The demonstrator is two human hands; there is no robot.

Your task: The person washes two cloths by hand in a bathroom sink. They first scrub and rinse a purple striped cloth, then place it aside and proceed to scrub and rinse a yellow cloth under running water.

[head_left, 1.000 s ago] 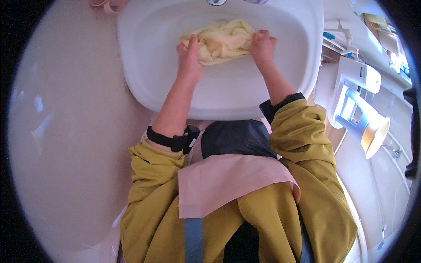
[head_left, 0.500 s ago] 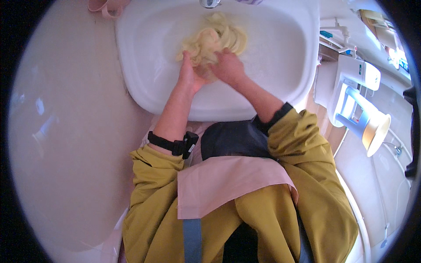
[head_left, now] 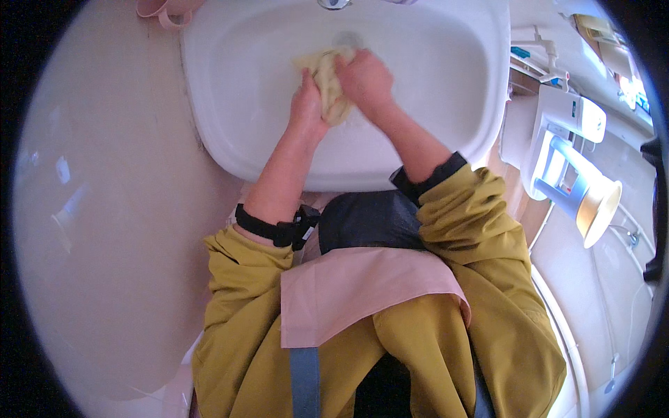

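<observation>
A pale yellow wet-looking cloth (head_left: 330, 87) is bunched into a narrow bundle over the white sink (head_left: 439, 90). My left hand (head_left: 306, 108) is closed around its lower left side, palm turned toward it. From the right, my right hand (head_left: 368, 81) presses its curled fingers onto the upper part of the cloth. Folds of the cloth show between the two hands; the fingertips buried in it are hidden. Just beyond the hands lies the sink's drain (head_left: 347, 40).
A metal tap (head_left: 333, 3) juts over the far rim. On the left ledge stands a pink mug (head_left: 169, 10). White pipes (head_left: 547, 56) and a blue and yellow stool-like thing (head_left: 578, 188) are at the right. A pink apron (head_left: 369, 285) hangs over my lap.
The cloth was spread loosely in ruffled folds over the basin; now it is gathered into a compact bundle. My right hand has moved up and slightly right, uncovering the drain.
</observation>
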